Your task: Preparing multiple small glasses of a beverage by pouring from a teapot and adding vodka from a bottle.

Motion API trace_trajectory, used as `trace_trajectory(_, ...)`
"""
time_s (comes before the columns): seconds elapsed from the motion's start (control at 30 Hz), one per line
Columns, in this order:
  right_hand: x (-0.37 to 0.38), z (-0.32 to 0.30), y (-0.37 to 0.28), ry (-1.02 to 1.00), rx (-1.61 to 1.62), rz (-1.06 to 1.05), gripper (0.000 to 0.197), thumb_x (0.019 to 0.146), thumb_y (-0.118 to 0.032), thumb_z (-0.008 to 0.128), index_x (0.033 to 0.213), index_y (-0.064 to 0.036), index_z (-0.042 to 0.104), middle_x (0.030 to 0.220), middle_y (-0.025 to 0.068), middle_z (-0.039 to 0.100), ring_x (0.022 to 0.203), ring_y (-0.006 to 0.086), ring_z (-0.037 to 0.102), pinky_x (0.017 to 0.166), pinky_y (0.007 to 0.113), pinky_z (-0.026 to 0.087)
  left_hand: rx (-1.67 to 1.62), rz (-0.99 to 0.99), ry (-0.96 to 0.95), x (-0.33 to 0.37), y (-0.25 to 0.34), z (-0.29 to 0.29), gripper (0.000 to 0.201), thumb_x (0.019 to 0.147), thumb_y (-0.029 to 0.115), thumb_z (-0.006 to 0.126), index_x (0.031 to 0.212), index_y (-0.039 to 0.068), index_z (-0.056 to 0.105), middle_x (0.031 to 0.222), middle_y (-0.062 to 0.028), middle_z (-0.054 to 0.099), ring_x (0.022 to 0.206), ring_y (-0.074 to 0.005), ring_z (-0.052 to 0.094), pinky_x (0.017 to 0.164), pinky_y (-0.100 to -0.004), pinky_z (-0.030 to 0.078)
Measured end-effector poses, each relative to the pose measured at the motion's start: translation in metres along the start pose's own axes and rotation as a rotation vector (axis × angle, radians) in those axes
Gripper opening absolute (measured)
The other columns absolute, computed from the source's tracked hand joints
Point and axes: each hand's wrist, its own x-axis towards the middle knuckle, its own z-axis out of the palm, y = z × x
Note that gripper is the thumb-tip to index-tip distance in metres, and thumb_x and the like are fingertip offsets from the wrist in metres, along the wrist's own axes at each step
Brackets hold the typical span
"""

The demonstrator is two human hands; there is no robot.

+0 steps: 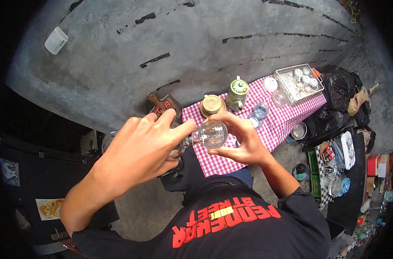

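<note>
Above the near edge of the table, both my hands hold clear glassware tilted on its side. My right hand (244, 140) is closed around a rounded clear glass vessel (214, 134), thumb below and fingers above. Something thin and brownish shows through its wall. My left hand (147, 140) is closed, seen from its back, on a clear glass part beside the narrow end of that vessel. Whether the two parts are one piece I cannot tell, since my fingers hide the join. Below them lies a red-and-white checked cloth (218, 162) on the table.
Behind my hands stand a wooden board (165, 103), a lidded yellowish cup (212, 103), a green enamel pot (238, 93) and clear glasses (260, 110). Farther right, a wire tray (287, 93) holds several cups. Black bags (341, 93) and a cluttered shelf are at right.
</note>
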Motion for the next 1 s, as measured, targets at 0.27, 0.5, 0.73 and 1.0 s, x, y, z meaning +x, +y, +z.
trace_trajectory(0.27,0.002,0.002,0.000,0.068,-0.022,-0.105,0.058,0.076,-0.010,0.082,0.125,0.0032,0.055,0.108,0.0131,0.067,0.101,0.0193,0.068,0.088,0.033,0.054,0.001,0.013,0.013,0.002,0.002,0.001,0.074,0.068,0.021,0.081,0.135,0.014,0.052,0.108,-0.0123,0.055,0.097,-0.0324,0.062,0.078,-0.0439,0.049)
trace_trajectory(0.5,0.001,-0.001,-0.001,0.069,-0.035,-0.109,0.058,0.077,-0.010,0.082,0.126,0.0031,0.054,0.109,0.0130,0.067,0.104,0.0198,0.067,0.091,0.034,0.054,-0.016,0.024,0.020,0.005,0.002,0.001,0.074,0.068,0.021,0.081,0.135,0.014,0.051,0.108,-0.0120,0.055,0.097,-0.0325,0.062,0.077,-0.0438,0.050)
trace_trajectory(0.73,-0.005,-0.001,-0.001,0.035,0.105,0.032,0.067,0.076,-0.005,0.084,0.133,0.0025,0.049,0.127,0.0124,0.057,0.119,0.0194,0.057,0.104,0.036,0.045,-0.168,0.062,0.171,0.008,-0.005,0.019,0.062,0.067,0.019,0.080,0.125,0.007,0.059,0.102,-0.0134,0.059,0.087,-0.0347,0.065,0.073,-0.0430,0.052)
trace_trajectory(1.0,-0.019,0.001,0.007,0.190,0.168,-0.001,0.059,0.077,-0.010,0.083,0.126,0.0021,0.053,0.115,0.0115,0.065,0.110,0.0181,0.064,0.097,0.034,0.050,-0.422,0.064,0.310,0.017,0.001,0.064,0.056,0.069,0.018,0.080,0.121,0.009,0.061,0.104,-0.0115,0.061,0.088,-0.0321,0.066,0.074,-0.0407,0.054)
